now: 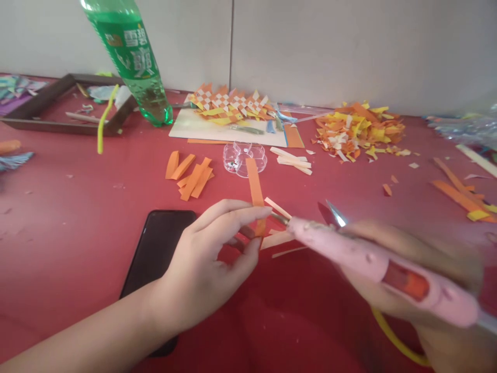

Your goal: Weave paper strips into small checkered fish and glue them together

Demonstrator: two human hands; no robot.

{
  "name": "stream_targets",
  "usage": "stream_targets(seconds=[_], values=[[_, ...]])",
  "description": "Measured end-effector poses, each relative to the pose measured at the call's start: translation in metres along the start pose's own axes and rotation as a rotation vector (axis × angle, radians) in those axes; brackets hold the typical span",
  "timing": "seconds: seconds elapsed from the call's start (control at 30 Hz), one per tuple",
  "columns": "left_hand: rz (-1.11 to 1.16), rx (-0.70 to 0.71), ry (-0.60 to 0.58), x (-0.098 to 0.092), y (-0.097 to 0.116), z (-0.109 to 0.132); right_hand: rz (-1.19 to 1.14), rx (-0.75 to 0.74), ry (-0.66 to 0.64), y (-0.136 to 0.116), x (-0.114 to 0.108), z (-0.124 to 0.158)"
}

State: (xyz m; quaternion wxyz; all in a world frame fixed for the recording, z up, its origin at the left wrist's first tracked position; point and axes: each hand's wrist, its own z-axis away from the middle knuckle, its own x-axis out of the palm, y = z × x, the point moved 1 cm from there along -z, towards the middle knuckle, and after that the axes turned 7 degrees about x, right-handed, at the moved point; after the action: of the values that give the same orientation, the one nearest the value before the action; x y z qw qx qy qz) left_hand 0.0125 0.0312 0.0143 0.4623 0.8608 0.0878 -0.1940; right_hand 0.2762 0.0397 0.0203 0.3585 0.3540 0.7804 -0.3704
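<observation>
An orange paper strip (254,181) stands upright, pinched between the fingertips of my left hand (209,248). My right hand (380,259) is wrapped round a pink hot glue gun (341,254), and its nozzle reaches the lower end of that strip; whether they touch is unclear. Scissors (396,339) with a yellow handle show partly beneath my right hand; I cannot tell if they are held too or lie on the table. Pale paper strips (276,239) lie under the nozzle.
A black phone (155,248) lies beside my left hand. Cut orange strips (194,178), a clear plastic dish (229,153) and pale strips (293,161) lie ahead. Behind are a green bottle (132,67), woven paper (233,106), a scrap pile (357,129) and a dark frame (46,126).
</observation>
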Motion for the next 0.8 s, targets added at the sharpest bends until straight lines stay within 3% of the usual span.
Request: stream_targets(seconds=[0.1, 0.2, 0.27, 0.33, 0.47, 0.6, 0.73, 0.8], values=[[0.071, -0.07, 0.008, -0.001, -0.002, 0.001, 0.019, 0.192, -0.05, 0.015, -0.009, -0.018], [0.155, -0.155, 0.03, -0.001, -0.006, 0.003, -0.041, 0.56, -0.214, 0.04, -0.016, -0.038], [0.206, -0.198, 0.043, -0.002, -0.008, 0.003, -0.08, 0.765, -0.197, 0.054, -0.021, -0.048], [0.242, -0.237, 0.048, -0.002, -0.01, 0.002, 0.001, 0.848, -0.183, 0.063, -0.024, -0.051], [0.268, -0.277, 0.051, -0.002, -0.012, 0.001, 0.13, 0.83, -0.315, 0.063, -0.021, -0.047], [0.293, -0.281, 0.041, -0.003, -0.011, 0.001, 0.351, 0.654, -0.414, 0.058, -0.017, -0.044], [0.319, -0.301, 0.017, -0.003, -0.011, 0.002, 0.523, 0.541, -0.234, 0.041, -0.019, -0.047], [0.326, -0.303, 0.01, -0.003, -0.01, 0.002, 0.438, 0.296, -0.166, 0.025, -0.017, -0.051]])
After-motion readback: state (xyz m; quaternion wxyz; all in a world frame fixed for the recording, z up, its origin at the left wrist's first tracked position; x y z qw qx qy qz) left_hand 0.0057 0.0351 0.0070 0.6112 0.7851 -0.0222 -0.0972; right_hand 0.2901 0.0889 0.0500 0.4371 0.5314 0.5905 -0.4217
